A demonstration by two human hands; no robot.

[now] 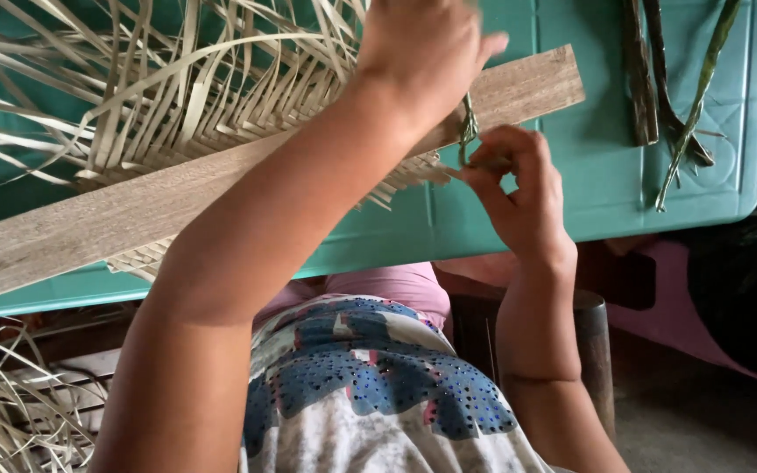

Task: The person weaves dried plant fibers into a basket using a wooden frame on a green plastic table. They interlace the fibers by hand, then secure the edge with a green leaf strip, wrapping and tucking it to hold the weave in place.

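I am looking down at a teal worktop (pixel 571 201) that is filling the upper part of the frame, with a long wooden board (pixel 81 223) lying diagonally across it from the lower left toward the upper right. Under the board a half-woven mat of pale dried leaf strips (pixel 159 105) is spreading toward the upper left, its loose ends fanning out. My left hand (pixel 422 44) is reaching up through the centre of the frame and pressing on the board near the top edge; I cannot tell how its fingers are set, since only its back is showing. My right hand (pixel 519 188), just right of centre, is pinching closed on a thin green strip (pixel 466 131) that is hanging at the board's lower edge, right beside the frayed strip ends. At the upper right, a few dark green stalks (pixel 676 96) are lying on the worktop, well apart from both hands. More dried strips (pixel 10 412) are piling at the lower left.
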